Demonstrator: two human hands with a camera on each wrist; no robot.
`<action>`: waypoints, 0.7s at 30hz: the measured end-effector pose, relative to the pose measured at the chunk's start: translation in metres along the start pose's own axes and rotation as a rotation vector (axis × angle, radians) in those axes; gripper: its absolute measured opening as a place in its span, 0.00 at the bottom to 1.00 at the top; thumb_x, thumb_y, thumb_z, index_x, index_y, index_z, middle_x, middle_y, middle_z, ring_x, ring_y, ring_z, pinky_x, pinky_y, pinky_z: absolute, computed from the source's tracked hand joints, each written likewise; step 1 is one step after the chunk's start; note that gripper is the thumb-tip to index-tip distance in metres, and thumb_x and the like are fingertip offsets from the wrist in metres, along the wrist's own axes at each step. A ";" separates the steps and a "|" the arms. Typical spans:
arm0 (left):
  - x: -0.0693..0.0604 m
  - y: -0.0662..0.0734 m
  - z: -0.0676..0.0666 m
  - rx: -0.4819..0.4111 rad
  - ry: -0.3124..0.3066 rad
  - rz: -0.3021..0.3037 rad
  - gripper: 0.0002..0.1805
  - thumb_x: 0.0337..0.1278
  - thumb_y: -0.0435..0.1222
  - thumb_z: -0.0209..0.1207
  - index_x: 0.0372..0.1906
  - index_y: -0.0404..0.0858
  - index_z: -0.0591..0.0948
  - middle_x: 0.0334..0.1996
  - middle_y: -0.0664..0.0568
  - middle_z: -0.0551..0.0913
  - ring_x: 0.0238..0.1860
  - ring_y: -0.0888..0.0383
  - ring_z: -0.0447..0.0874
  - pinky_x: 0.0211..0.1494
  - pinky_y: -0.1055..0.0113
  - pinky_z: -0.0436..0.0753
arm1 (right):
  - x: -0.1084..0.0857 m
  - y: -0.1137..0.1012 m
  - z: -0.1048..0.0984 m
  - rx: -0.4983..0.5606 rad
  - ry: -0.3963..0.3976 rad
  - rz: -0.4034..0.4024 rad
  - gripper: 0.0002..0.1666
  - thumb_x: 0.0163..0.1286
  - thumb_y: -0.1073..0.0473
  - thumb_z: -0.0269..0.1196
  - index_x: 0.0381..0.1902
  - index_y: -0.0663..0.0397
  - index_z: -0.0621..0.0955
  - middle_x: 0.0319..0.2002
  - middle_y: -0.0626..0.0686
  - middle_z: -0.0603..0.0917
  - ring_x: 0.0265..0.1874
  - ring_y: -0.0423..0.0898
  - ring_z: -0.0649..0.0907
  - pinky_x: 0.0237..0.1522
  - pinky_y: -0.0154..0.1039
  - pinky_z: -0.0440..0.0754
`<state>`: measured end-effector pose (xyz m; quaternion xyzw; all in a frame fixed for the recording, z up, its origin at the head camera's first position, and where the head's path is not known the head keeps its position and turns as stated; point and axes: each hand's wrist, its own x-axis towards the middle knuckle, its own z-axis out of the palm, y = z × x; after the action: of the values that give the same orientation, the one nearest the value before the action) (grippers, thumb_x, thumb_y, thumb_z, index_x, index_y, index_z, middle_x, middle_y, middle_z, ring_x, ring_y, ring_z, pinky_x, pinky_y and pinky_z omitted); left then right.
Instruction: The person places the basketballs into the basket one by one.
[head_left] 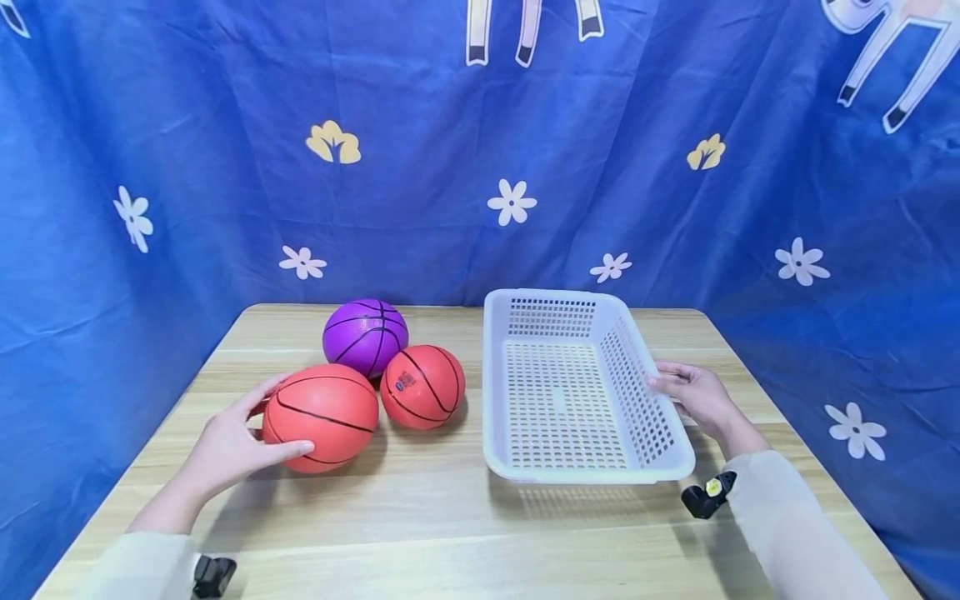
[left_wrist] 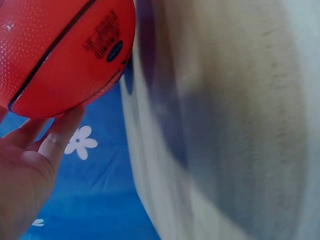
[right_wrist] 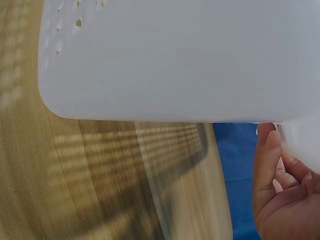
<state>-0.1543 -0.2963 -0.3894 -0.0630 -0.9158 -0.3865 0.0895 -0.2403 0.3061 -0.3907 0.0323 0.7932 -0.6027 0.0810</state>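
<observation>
My left hand (head_left: 228, 446) grips a red basketball (head_left: 321, 419), thumb on the near side and fingers around the left. The left wrist view shows fingertips against the lower side of this red ball (left_wrist: 60, 55); I cannot tell whether it touches the table. Behind it sits a purple basketball (head_left: 365, 337), and to its right is another red basketball (head_left: 422, 387). At the right side, my right hand (head_left: 701, 400) holds the rim of a white perforated plastic basket (head_left: 588, 475). In the right wrist view, curled fingers (right_wrist: 270, 155) meet the basket's edge, and its wall (right_wrist: 175, 65) covers much of the view.
Everything is on or over a light wood-grain table (head_left: 390, 533). Blue cloth (head_left: 420, 233) with flowers and animal legs hangs behind the table and along both sides. The basket casts a dotted shadow on the wood.
</observation>
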 end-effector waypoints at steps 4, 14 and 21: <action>0.003 0.004 -0.010 -0.016 0.028 0.012 0.51 0.38 0.43 0.76 0.72 0.45 0.62 0.58 0.36 0.72 0.48 0.51 0.78 0.36 0.73 0.79 | 0.000 0.000 0.001 -0.004 0.002 -0.002 0.36 0.68 0.60 0.62 0.67 0.72 0.62 0.51 0.60 0.80 0.41 0.44 0.84 0.40 0.37 0.82; 0.028 0.031 -0.033 -0.063 0.130 0.088 0.48 0.40 0.37 0.75 0.71 0.51 0.65 0.51 0.57 0.73 0.43 0.77 0.71 0.36 0.83 0.76 | 0.001 0.001 0.000 -0.010 -0.001 -0.002 0.38 0.66 0.57 0.64 0.67 0.70 0.63 0.52 0.61 0.80 0.40 0.43 0.84 0.40 0.37 0.82; 0.056 0.055 -0.034 -0.074 0.125 0.084 0.49 0.42 0.39 0.74 0.72 0.48 0.61 0.60 0.39 0.70 0.48 0.70 0.71 0.36 0.83 0.75 | 0.002 0.002 0.000 -0.001 -0.002 -0.008 0.39 0.66 0.57 0.64 0.67 0.70 0.63 0.51 0.60 0.81 0.39 0.42 0.84 0.40 0.38 0.82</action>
<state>-0.1949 -0.2804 -0.3160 -0.0802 -0.8901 -0.4191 0.1602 -0.2416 0.3066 -0.3926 0.0286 0.7936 -0.6026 0.0795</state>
